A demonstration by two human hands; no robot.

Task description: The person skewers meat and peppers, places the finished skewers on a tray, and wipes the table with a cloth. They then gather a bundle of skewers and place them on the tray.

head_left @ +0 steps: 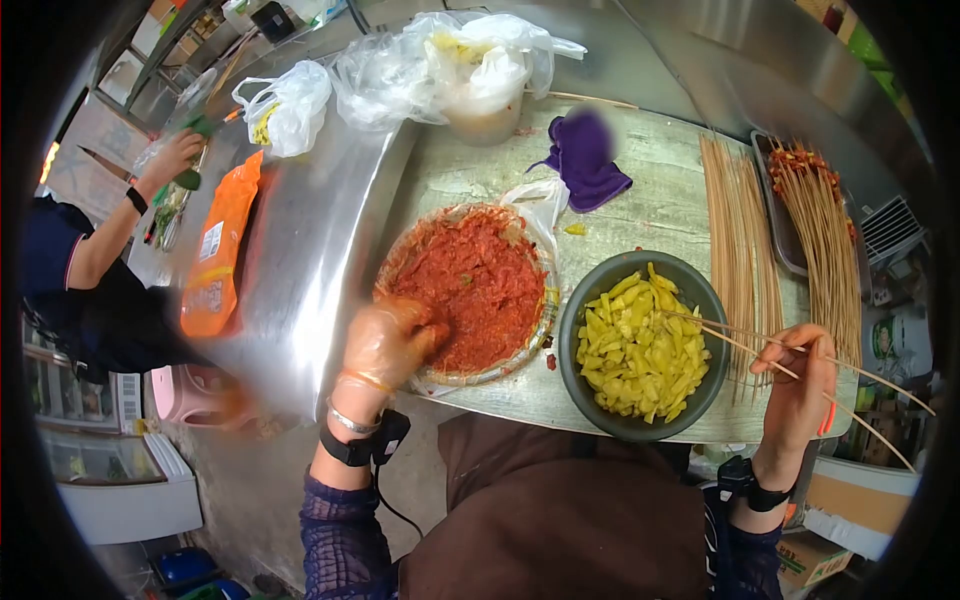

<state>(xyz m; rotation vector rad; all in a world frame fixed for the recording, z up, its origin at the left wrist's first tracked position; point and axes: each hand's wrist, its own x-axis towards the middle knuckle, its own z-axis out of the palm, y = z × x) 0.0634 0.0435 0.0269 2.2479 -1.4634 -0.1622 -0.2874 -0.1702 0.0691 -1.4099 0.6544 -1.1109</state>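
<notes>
My left hand (392,338), in a clear plastic glove with a band at the wrist, is curled at the near left edge of a bowl (553,300) of red minced meat (470,285). Its fingers are closed at the meat, and what they hold is hidden. My right hand (800,375) pinches two thin bamboo skewers (735,345). Their tips reach left over a dark round bowl (592,415) heaped with yellow-green pickled peppers (645,345).
Bamboo skewers (738,240) lie in a row on the right. Filled skewers (815,215) rest on a tray (775,215) beyond. A purple cloth (588,165) and plastic bags (400,75) lie behind. An orange packet (222,245) sits left, near another person's hand (178,155).
</notes>
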